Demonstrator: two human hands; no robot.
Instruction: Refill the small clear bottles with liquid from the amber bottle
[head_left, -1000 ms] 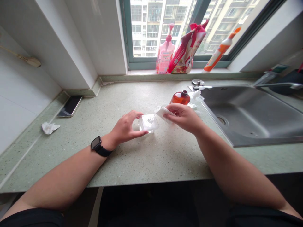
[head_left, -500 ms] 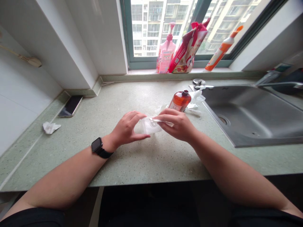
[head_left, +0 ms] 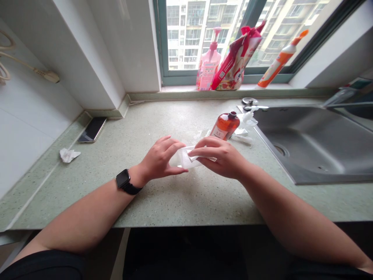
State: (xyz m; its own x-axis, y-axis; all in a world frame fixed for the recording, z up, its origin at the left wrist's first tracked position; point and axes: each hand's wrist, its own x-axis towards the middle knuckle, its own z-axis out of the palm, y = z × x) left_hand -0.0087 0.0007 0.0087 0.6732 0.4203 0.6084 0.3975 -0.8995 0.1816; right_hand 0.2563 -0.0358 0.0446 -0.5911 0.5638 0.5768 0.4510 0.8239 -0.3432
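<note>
My left hand point(head_left: 161, 159) grips a clear square plastic container point(head_left: 181, 159) by its sides, with the fingers above and the thumb below. My right hand point(head_left: 217, 157) is shut on a folded white cloth point(head_left: 202, 158) and presses it against the container's far side. The hands almost meet, and much of the container is hidden behind the cloth and fingers. Behind my right hand stands an amber bottle point(head_left: 225, 125) with a small label. Just right of it lies a white pump head point(head_left: 247, 118).
A steel sink point(head_left: 305, 155) is set into the speckled green countertop point(head_left: 186, 204) on the right. A phone point(head_left: 92, 129) and crumpled tissue point(head_left: 69, 155) lie on the left. A pink pump bottle point(head_left: 208, 66), red pouch point(head_left: 236, 58) and orange-capped bottle point(head_left: 278, 64) stand on the windowsill.
My right hand has moved left with the white cloth and now presses it on the clear container. The container, earlier resting on the counter, is now turned in my left hand.
</note>
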